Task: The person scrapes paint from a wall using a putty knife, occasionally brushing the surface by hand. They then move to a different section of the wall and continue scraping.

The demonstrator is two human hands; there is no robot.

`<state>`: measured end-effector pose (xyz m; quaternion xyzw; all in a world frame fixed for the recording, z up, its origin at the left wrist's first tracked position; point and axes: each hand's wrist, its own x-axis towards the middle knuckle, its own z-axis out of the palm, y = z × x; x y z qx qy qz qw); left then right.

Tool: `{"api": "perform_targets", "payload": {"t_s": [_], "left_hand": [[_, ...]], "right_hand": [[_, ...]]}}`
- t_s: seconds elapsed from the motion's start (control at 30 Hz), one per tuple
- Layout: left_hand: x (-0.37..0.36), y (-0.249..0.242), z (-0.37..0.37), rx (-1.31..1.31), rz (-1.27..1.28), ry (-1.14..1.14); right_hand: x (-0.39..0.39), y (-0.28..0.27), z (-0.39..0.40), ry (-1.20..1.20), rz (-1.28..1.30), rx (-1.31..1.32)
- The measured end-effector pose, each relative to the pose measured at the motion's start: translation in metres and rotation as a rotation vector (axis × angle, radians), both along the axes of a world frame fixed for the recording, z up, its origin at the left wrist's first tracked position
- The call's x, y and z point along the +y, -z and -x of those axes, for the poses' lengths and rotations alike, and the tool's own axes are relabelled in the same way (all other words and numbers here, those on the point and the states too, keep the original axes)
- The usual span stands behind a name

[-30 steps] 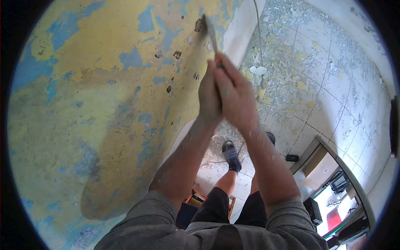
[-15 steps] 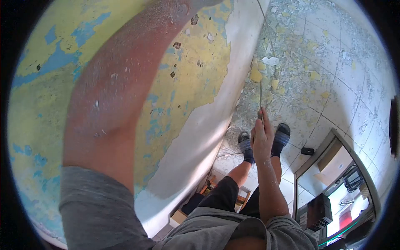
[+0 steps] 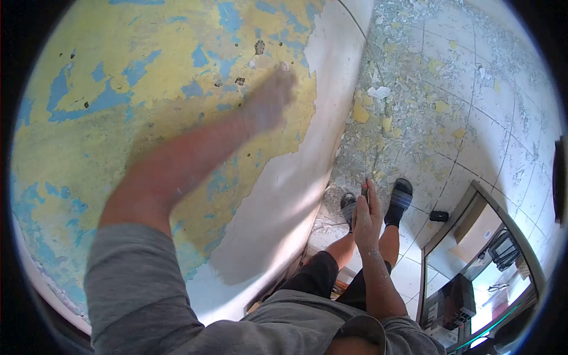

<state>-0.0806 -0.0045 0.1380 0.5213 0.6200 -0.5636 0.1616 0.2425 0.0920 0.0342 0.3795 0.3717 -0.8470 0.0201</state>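
Patchy wall [image 3: 195, 118]: worn yellow paint with blue patches showing through, small dark pits in the upper part, and a ragged edge where the colour gives way to a bare whitish strip [image 3: 331, 71] near the floor.

Tiled floor [image 3: 485, 136]: pale square tiles with darker joints, thickly strewn along the wall's foot with grey, white and yellow paint flakes [image 3: 408, 112]; one white flake [image 3: 379, 92] and some yellow ones stand out by size.

Thin dark cable [image 3: 357, 22]: runs across the bare strip towards the flakes.

Left hand [image 3: 271, 102]: raised in front of the pitted yellow area, blurred; how far open it is, whether it touches the wall and whether it has hold of anything cannot be told.

Right hand [image 3: 368, 222]: low, above the feet, closed around a slim tool with a dark handle [image 3: 364, 188], fingers long and nearly straight along it.

Slim tool: in the right hand, well apart from the wall, its handle partly hidden by the fingers.

Feet: dark slippers with greyish striped bands [image 3: 400, 198], one partly behind the right hand.

Small black object [image 3: 439, 216]: on the tiles, just beside a grey-framed glass panel [image 3: 513, 222].

Clothing: grey short-sleeved shirt [image 3: 278, 319], dark shorts [image 3: 313, 275].
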Motion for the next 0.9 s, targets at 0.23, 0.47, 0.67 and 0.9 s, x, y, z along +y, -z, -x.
{"api": "perform_targets", "payload": {"t_s": [0.23,0.47,0.67,0.9], "left_hand": [[0.103,-0.041,0.063,0.423,-0.007,0.018],[-0.059,0.098,-0.074,-0.106,0.215,0.091],[-0.006,0.053,0.000,0.012,0.111,0.105],[0.055,0.002,0.082,0.245,-0.073,0.211]], "right_hand": [[0.003,0.006,-0.005,-0.019,-0.007,-0.020],[-0.003,0.012,-0.007,-0.015,-0.031,-0.026],[-0.018,-0.004,0.048,-0.276,-0.074,0.082],[-0.091,0.001,0.065,-0.333,-0.046,0.180]]}}
